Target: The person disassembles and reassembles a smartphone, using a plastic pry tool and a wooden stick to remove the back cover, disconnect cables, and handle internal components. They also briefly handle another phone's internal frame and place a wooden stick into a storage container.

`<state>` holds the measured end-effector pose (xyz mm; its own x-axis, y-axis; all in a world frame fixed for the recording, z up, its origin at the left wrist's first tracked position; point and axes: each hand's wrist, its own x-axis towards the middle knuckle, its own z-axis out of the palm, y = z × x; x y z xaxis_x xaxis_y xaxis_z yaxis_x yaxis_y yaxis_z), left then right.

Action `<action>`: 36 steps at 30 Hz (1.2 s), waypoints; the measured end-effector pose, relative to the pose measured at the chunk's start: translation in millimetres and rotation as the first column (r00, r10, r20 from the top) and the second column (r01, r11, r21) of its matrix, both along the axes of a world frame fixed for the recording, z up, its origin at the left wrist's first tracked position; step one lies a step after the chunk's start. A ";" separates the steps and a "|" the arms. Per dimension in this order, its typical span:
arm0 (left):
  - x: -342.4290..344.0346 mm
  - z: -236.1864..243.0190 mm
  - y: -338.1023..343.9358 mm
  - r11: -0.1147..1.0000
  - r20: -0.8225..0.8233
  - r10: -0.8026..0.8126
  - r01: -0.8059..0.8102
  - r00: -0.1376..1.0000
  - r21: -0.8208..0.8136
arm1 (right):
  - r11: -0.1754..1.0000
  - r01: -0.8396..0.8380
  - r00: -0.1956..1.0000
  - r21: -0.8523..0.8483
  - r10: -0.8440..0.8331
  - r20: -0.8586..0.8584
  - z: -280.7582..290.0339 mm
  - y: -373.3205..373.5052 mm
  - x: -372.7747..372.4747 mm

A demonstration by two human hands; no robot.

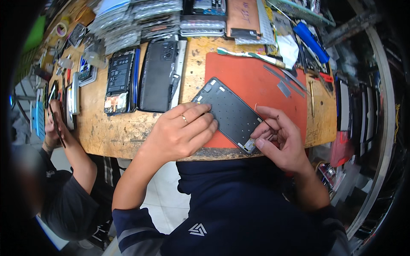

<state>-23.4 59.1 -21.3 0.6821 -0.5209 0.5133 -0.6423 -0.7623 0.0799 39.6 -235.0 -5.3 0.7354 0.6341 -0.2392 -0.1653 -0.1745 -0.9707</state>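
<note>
A black phone frame (pixel 234 112) with rows of small holes lies at a slant, partly on a red work mat (pixel 230 66). Its lower end reaches the table's front edge. My left hand (pixel 181 130), with a ring on one finger, has its fingers closed over the frame's left edge. At the lower right end, my right hand (pixel 279 138) is curled, thumb and fingers drawn together beside a small yellowish-and-silver patch (pixel 251 145) on the frame. Whatever is in those fingertips is too small to make out. A thin copper-coloured strand (pixel 256 106) shows by the right index finger.
Left of the mat lie an opened phone with its battery (pixel 121 77) and a black phone back (pixel 158 74). A toothbrush (pixel 252 56), metal strips (pixel 284 81) and a thin screwdriver (pixel 311 99) surround the mat. Bubble-wrapped stacks (pixel 156 19) stand behind. A co-worker's arm (pixel 79 160) is at left.
</note>
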 end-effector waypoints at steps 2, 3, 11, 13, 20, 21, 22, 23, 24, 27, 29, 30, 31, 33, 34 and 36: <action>2.5 2.3 1.5 1.000 -0.010 -0.020 0.020 1.000 0.006 | 1.000 0.006 1.000 0.002 -0.006 -0.004 1.0 0.8 0.4; 2.9 3.8 2.1 1.000 -0.025 -0.026 0.027 0.999 0.015 | 1.000 0.006 1.000 -0.001 -0.006 0.004 1.6 1.3 0.5; 6.2 8.8 -2.1 0.999 -0.102 0.002 0.003 0.995 0.048 | 0.999 -0.033 0.999 0.004 0.033 0.013 2.5 -0.7 2.7; 5.5 10.8 -1.7 0.997 -0.126 0.012 -0.003 0.992 0.073 | 1.000 -0.029 0.999 0.013 0.029 0.029 0.6 -0.3 2.8; 10.2 11.5 4.4 0.997 -0.116 -0.046 0.053 0.992 0.056 | 1.000 -0.026 0.999 0.016 0.025 0.037 0.9 0.1 1.8; 10.8 11.5 5.9 0.997 -0.108 -0.050 0.056 0.993 0.052 | 0.999 -0.033 0.999 0.008 0.033 0.027 1.5 0.0 1.6; 11.6 11.3 7.4 0.997 -0.099 -0.057 0.062 0.993 0.051 | 0.999 -0.031 0.999 0.005 0.031 0.020 2.3 -0.4 1.7; 11.4 11.8 9.3 0.997 -0.090 -0.048 0.053 0.995 0.051 | 0.999 -0.031 0.999 0.008 0.031 0.018 2.3 0.2 1.5; 11.3 12.2 10.9 0.998 -0.081 -0.040 0.044 0.996 0.050 | 0.999 -0.032 0.999 0.012 0.032 0.019 2.3 0.7 1.5; 8.2 12.4 11.5 0.998 -0.092 -0.004 0.010 0.996 0.059 | 1.000 0.000 0.999 0.023 -0.001 0.054 1.5 2.7 0.6; 7.3 11.4 10.6 0.998 -0.117 0.011 -0.004 0.993 0.063 | 1.000 0.000 0.998 0.024 -0.001 0.060 0.6 3.4 0.1; 7.3 10.8 10.2 0.998 -0.121 0.016 -0.009 0.993 0.058 | 1.000 0.005 0.998 0.019 -0.006 0.063 0.2 3.4 -0.1; 7.4 10.1 9.7 0.999 -0.125 0.019 -0.013 0.992 0.052 | 1.000 0.002 0.998 0.024 -0.003 0.066 -0.2 3.3 -0.2; 7.7 9.0 9.5 0.999 -0.135 0.022 -0.017 0.991 0.043 | 1.000 0.008 0.998 0.019 -0.009 0.069 -0.8 2.8 -0.4; 7.7 8.7 9.9 0.999 -0.140 0.024 -0.018 0.990 0.041 | 1.000 0.009 0.997 0.021 -0.011 0.073 -0.9 2.3 -0.6; 7.4 7.8 10.6 0.998 -0.136 0.026 -0.019 0.990 0.052 | 1.000 0.014 0.997 0.023 -0.015 0.074 -1.5 2.6 -0.9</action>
